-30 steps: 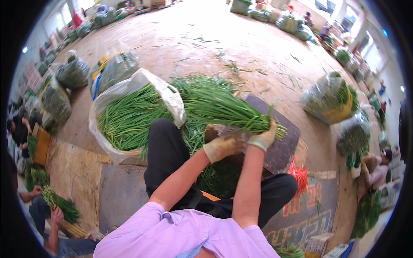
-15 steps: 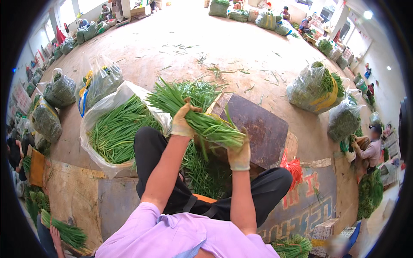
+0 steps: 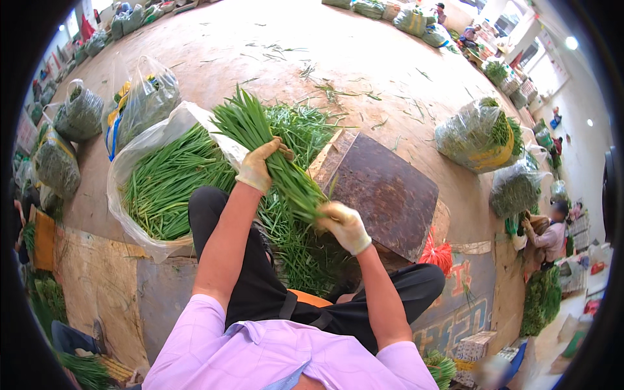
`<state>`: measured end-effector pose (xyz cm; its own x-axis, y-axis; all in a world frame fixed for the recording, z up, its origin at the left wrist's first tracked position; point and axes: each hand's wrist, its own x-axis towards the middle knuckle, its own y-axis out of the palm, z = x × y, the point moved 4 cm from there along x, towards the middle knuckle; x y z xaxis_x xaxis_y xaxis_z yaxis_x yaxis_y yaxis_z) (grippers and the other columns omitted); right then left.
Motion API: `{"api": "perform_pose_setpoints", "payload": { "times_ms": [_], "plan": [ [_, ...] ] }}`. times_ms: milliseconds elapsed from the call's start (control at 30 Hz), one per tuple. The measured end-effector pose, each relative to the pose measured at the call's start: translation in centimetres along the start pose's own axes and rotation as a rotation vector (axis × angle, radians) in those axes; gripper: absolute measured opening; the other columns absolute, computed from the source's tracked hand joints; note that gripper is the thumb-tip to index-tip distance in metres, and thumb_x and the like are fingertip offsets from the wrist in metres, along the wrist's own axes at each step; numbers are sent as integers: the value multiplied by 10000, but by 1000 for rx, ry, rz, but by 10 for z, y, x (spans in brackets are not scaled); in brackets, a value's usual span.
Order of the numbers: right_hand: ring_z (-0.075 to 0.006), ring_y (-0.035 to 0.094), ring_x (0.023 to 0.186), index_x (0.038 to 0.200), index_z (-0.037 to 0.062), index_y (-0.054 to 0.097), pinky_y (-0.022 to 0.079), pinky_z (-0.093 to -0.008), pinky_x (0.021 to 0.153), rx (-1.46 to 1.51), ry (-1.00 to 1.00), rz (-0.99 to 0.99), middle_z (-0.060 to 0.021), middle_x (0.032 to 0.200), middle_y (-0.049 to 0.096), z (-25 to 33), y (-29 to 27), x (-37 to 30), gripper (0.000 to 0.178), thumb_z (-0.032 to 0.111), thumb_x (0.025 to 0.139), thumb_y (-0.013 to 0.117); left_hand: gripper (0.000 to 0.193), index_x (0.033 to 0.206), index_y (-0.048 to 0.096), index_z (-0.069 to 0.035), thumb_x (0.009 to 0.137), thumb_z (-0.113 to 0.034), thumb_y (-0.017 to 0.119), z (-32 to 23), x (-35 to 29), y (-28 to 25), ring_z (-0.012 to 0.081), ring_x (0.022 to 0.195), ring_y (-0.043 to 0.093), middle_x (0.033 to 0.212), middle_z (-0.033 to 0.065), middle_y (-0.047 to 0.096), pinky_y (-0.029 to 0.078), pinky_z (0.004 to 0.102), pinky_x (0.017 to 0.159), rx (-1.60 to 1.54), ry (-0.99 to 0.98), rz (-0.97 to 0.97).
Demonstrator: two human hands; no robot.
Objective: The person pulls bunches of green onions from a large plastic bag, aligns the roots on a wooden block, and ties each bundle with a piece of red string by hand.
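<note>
A bunch of garlic chives (image 3: 286, 174) slants in front of me, its green tips at the upper left and its pale stem ends at the lower right. Wrapped round its middle is my left hand (image 3: 259, 166), in a pale work glove. My right hand (image 3: 346, 227), gloved too and a little blurred, is closed at the stem ends. Beneath and behind lies a heap of loose green leaves (image 3: 302, 133) on the floor between my legs. To the left, an open white plastic bag (image 3: 119, 188) holds many more chives laid lengthwise.
A dark-topped low board (image 3: 383, 192) stands just right of the bunch. Beside my right knee lies a bundle of red ties (image 3: 437, 253). Filled clear bags (image 3: 153, 97) stand at the left, and another stuffed bag (image 3: 478, 136) at the right. A person (image 3: 549, 237) sits far right.
The bunch has turned steeper, with its stem end moving down and left. My right hand has shifted lower and turned at the stem end; my left hand keeps its grip.
</note>
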<state>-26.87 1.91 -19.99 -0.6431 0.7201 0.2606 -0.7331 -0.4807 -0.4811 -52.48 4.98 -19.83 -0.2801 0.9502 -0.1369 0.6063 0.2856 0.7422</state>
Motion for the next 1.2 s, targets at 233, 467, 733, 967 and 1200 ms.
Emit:
{"api": "perform_pose_setpoints", "payload": {
  "times_ms": [233,467,733,967,1200],
  "plan": [
    [-319,602,1209,1390,120,559,457,-403,1052,-489,430,652,-167,1320,630,-81,1,-73,707,314,755,801,148,1053,624,0,941,-96,614,-36,1,-6,287,856,692,878,140,695,582,430,776,84,240,-14],
    [-230,692,939,1328,26,555,557,-325,832,-138,-137,-254,-169,1162,681,54,-2,71,573,118,813,789,202,1070,656,5,894,-92,637,-18,-24,18,254,1038,673,1055,149,713,524,372,922,804,271,149],
    [-202,610,1081,1213,-2,659,451,-353,996,-423,-178,-311,-88,1219,653,26,-51,51,402,337,1010,584,362,960,680,-30,653,-196,776,74,-77,96,362,869,676,920,195,697,537,423,803,1214,604,208],
    [-219,591,972,1009,59,566,486,-341,902,633,105,-470,-106,1025,614,50,-105,37,330,350,1066,422,218,935,694,-113,736,-197,730,180,-85,2,355,841,693,880,104,720,550,425,735,1226,266,49],
    [-218,539,893,1055,62,538,455,-324,849,239,188,-664,-88,1002,558,-5,-203,26,309,357,1059,446,177,824,767,-63,824,-214,675,224,-68,-46,321,802,731,834,118,747,578,422,684,1799,-144,199]
  ]
}}
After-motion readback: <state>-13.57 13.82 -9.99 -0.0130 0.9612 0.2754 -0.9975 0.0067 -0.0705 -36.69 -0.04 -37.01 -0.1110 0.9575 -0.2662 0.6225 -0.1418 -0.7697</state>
